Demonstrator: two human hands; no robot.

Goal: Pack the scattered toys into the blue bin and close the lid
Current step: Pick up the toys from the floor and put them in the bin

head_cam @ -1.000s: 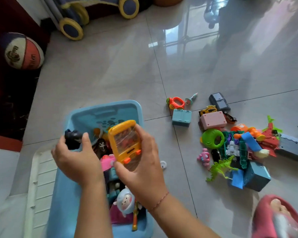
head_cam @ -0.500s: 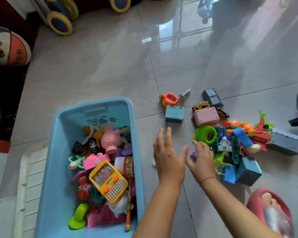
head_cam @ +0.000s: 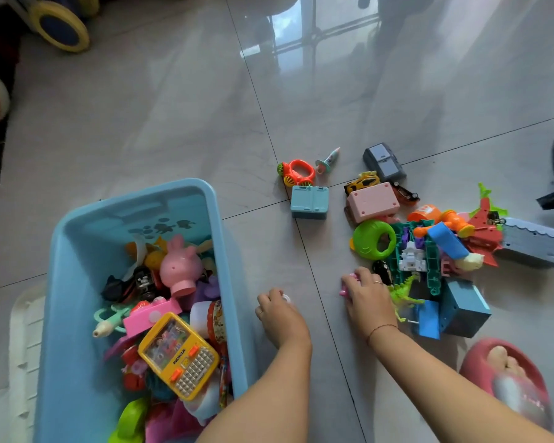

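- Our left hand (head_cam: 280, 318) had its fingers curled down over a small white round piece (head_cam: 286, 297) on the tile. It looked pinched but not lifted.
- Our right hand (head_cam: 365, 298) had its fingers curled round a small pink toy (head_cam: 345, 288). Only the toy's left end showed past the fingertips.
- A green dinosaur (head_cam: 403, 292) lay just right of the right fingers and a black toy car (head_cam: 383, 270) just beyond them. The rest of the toy pile (head_cam: 429, 251) spread beyond and to the right.
- The blue bin (head_cam: 229, 298) stood just left of the left fingers, open and already heaped, with a yellow toy phone (head_cam: 179, 353) on top. The white lid (head_cam: 23, 330) lay on the floor past the bin, well away from both hands.
- We judged this a two-hand pick. The white piece was small on glossy tile and would likely skate, so it needed the thumb tucked under it before lifting.
- The pink toy was best lifted straight up, to avoid snagging the dinosaur.
- Both were best dropped at the bin's end beyond the left fingertips, where the heap looked lower, so the lid could seat later.
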